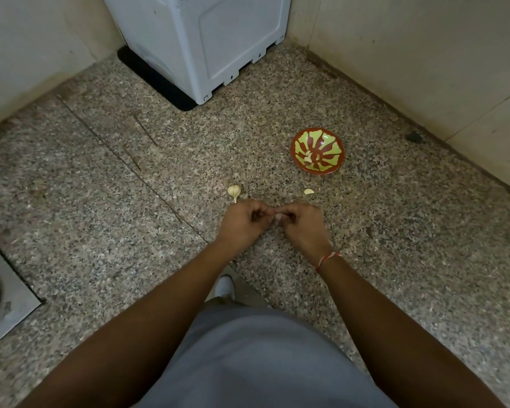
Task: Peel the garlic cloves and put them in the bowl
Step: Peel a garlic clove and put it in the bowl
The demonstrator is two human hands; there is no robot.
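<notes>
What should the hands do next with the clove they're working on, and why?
Probably finish stripping the skin, then drop the clove into the bowl. The left hand and right hand meet with fingers curled over something small and pale between them, mostly hidden. The bowl, ahead to the right, already holds a few pale cloves; a garlic bulb and a loose clove wait on the floor.

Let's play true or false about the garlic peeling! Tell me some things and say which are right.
1. The bowl is plain blue. False: it is red with a green pattern.
2. Some peeled cloves lie in the bowl. True.
3. The garlic bulb sits inside the bowl. False: it lies on the floor, apart from it.
4. The left hand and right hand meet, fingers curled around something small. True.
5. A loose clove lies on the floor near the bowl. True.
</notes>
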